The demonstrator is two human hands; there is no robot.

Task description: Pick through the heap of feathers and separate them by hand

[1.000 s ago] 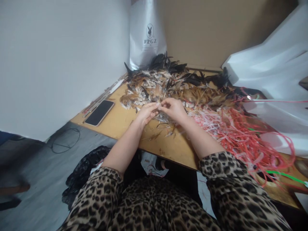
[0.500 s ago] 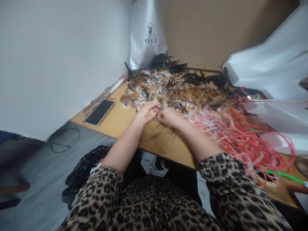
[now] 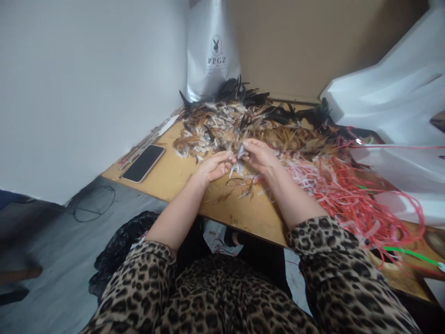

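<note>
Currently both hands are meeting just in front of the feather heap, above the table. Left hand is lying curled, fingertips narrowed onto the near end of a small grey feather tuft. Right hand is pinching the tuft's upper end between thumb and forefinger; the remaining fingers are folding loosely. Tuft is hanging between the two hands, clear of the heap, just above loose scraps on the board.

Judgement on handling: a light pinch at the quill end is looking best, since barbs crush and split under pressure; pulling along the shaft rather than across it should be keeping the vanes intact.

Materials: heap is showing soft, wispy plumes, tan and white near the hands, glossy black at its far side. Right of the heap, red and pink strips are lying in a springy tangle, thin and flat. Left of the heap, a phone is resting flat, smooth and dark. Behind the heap, a white bag is standing upright. Table is worn, yellowish board.
</note>
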